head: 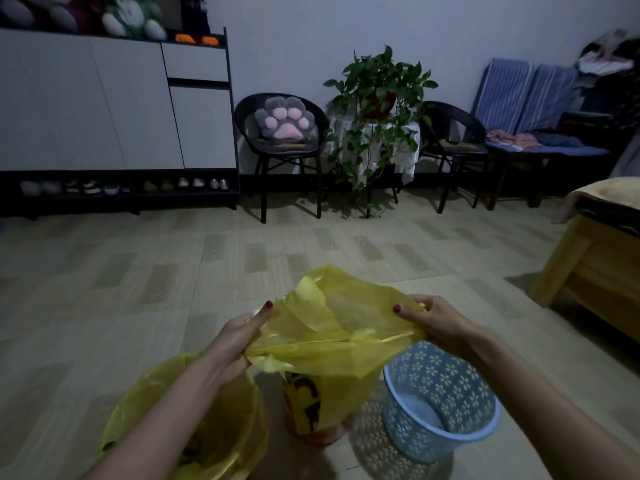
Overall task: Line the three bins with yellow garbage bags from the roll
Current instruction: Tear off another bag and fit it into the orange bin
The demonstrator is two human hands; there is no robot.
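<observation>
- Head view, the step: the left hand (235, 336) and the right hand (433, 323) each pinch one side of a yellow garbage bag (332, 337), fingers clamped on the film, the two hands well apart with the bag's mouth stretched between them; the bag hangs above the middle bin (308, 415), an orange one with black lettering, and drapes down over its front.
- Head view, progress as I judge it: the left bin (221, 441) already wears a yellow liner over its rim; the blue bin (440, 403) with the flower pattern stands bare on the right; so this is the second of three.
- Head view, doing it well: the mouth looks only partly parted, with folds bunched along the near edge; I would work the two layers fully apart first, then lower the closed end into the middle bin and fold the rim outward all round; thin film tears easily, so pull evenly.
- Head view, the roll: I cannot find it in view.
- Head view, edges and room: the three bins stand near one another on the tiled floor (138, 271), the middle one between the others, so elbows may knock a neighbour; the floor ahead is open as far as the chair (282, 133) and plant (377, 109) by the wall; a wooden bed frame (588, 271) juts in at the right, well apart from the bins.
</observation>
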